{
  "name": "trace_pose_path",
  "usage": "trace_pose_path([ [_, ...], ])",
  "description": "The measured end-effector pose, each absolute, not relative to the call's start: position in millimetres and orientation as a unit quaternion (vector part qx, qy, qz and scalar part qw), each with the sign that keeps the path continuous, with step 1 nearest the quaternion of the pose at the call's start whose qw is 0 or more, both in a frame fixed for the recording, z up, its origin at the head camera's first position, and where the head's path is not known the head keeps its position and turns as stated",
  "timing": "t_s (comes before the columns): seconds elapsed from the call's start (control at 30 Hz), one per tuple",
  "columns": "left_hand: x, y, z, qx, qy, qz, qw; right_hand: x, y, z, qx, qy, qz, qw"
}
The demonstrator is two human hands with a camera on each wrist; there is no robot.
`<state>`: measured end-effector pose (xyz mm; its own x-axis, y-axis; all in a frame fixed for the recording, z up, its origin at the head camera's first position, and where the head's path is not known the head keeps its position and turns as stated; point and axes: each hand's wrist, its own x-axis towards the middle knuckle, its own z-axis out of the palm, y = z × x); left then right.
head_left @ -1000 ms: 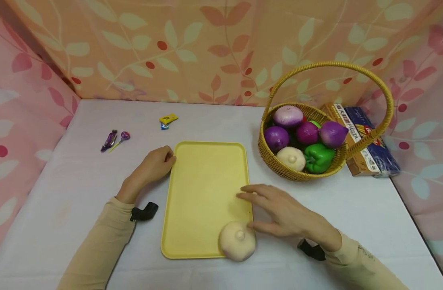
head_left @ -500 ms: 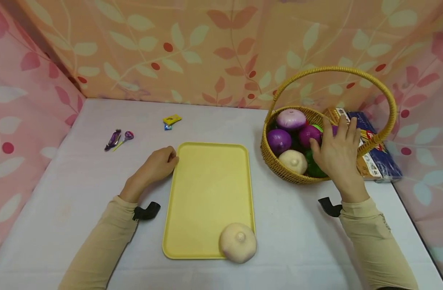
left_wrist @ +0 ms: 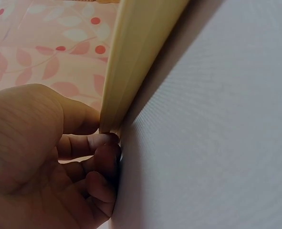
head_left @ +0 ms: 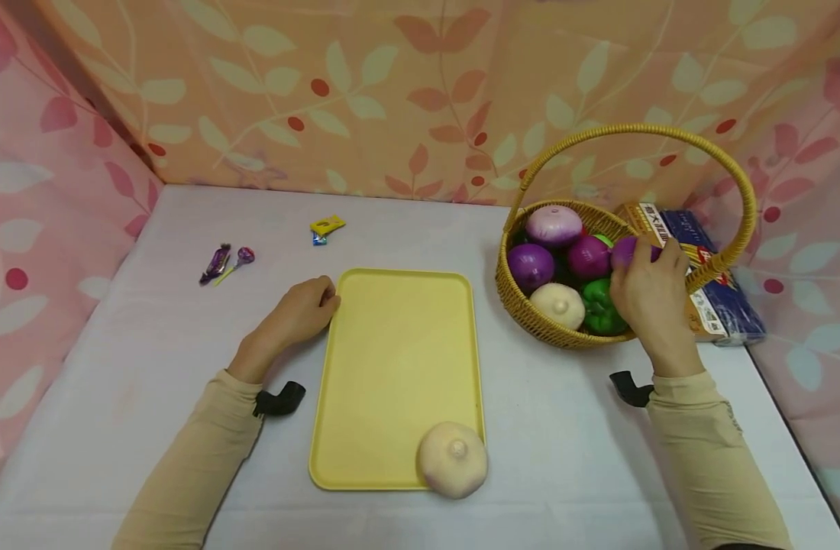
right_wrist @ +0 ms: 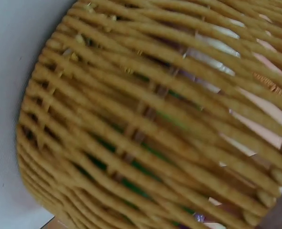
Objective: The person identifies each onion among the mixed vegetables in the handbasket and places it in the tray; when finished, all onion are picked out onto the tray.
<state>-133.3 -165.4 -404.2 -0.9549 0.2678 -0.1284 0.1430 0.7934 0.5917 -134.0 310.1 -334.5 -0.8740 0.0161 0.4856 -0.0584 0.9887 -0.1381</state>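
The right hand (head_left: 650,294) is reaching into the basket (head_left: 523,313) at 2 o'clock and its fingers are curling around a purple onion (head_left: 626,250). The left hand (head_left: 299,313), loosely curled, is pressing against the tray (head_left: 392,359) at its 10 o'clock corner. A white onion (head_left: 453,458) is sitting at the tray's 5 o'clock corner.
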Motion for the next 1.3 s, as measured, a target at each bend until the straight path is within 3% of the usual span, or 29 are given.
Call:
trace_pose_path([
  [0.27, -132, -166, -403, 0.109, 0.941, 0.304, 0.103, -128, 311, -332, -0.019, -0.972, 0.094, 0.214],
  [0.4, -133, -165, -405, 0.111, 0.94, 0.304, 0.106, -122, 303, -329, 0.001, -0.958, 0.109, 0.264],
  [0.57, -133, -165, -404, 0.109, 0.94, 0.306, 0.105, -107, 275, -324, 0.095, -0.929, 0.165, 0.318],
  [0.67, -133, -166, -404, 0.11, 0.939, 0.307, 0.106, -94, 254, -326, 0.189, -0.917, 0.196, 0.292],
  [0.9, -134, -166, -405, 0.113, 0.94, 0.306, 0.103, -65, 215, -342, 0.385, -0.886, 0.196, 0.17],
  [1.1, -134, -166, -406, 0.11, 0.939, 0.308, 0.106, -48, 196, -362, 0.472, -0.859, 0.161, 0.112],
  [1.3, -133, -165, -405, 0.11, 0.94, 0.304, 0.105, -38, 190, -372, 0.499, -0.852, 0.145, 0.07],
])
